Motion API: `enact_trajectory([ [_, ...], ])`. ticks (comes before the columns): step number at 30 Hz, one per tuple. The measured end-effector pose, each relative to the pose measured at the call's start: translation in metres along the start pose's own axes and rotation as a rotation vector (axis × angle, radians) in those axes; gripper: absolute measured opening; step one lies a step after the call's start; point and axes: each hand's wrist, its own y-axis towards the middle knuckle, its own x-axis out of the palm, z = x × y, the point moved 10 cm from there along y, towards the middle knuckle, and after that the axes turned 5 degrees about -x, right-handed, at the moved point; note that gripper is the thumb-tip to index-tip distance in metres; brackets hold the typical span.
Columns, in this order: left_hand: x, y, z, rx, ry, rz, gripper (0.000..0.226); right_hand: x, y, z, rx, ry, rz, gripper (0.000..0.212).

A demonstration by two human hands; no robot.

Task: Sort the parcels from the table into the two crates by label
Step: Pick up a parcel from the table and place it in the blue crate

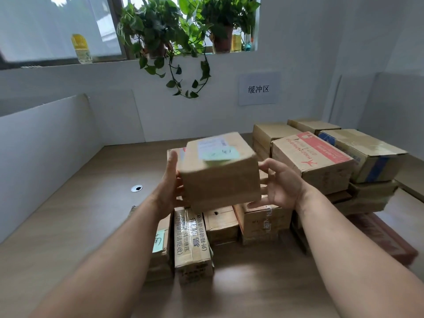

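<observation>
Both forearms extend forward from 6 o'clock and converge at frame centre, where a brown cardboard parcel (219, 171) is held raised above the parcels on the table (68, 214). The left hand (171, 187) grips its 9 o'clock side, thumb upright along the edge and fingers curled underneath. The right hand (281, 184) braces the 3 o'clock side, fingers spread wide, fingertips touching the box; the parcel's green label (220, 153) is blurred.
</observation>
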Motion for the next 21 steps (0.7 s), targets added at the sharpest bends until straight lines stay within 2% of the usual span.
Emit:
enact_trajectory([
  [4, 0.005, -0.006, -0.019, -0.071, 0.017, -0.074, 0.071, 0.008, -0.001, 0.001, 0.008, -0.088, -0.055, 0.056],
  [11, 0.001, -0.009, -0.029, -0.039, -0.038, -0.011, 0.057, 0.016, 0.003, 0.009, -0.035, -0.198, -0.091, 0.095],
  [14, 0.002, -0.011, -0.028, 0.03, -0.014, 0.025, 0.025, 0.027, 0.005, 0.012, -0.078, -0.215, -0.104, 0.108],
  [16, -0.001, -0.015, -0.027, 0.08, 0.01, 0.062, 0.017, 0.03, 0.008, 0.013, -0.151, -0.197, -0.068, 0.097],
  [18, -0.007, -0.021, -0.025, 0.114, 0.027, 0.108, 0.019, 0.032, 0.009, 0.016, -0.207, -0.181, -0.036, 0.084],
  [21, -0.023, -0.032, -0.027, 0.126, 0.035, 0.174, 0.025, 0.05, 0.013, 0.03, -0.21, -0.168, -0.115, 0.076],
])
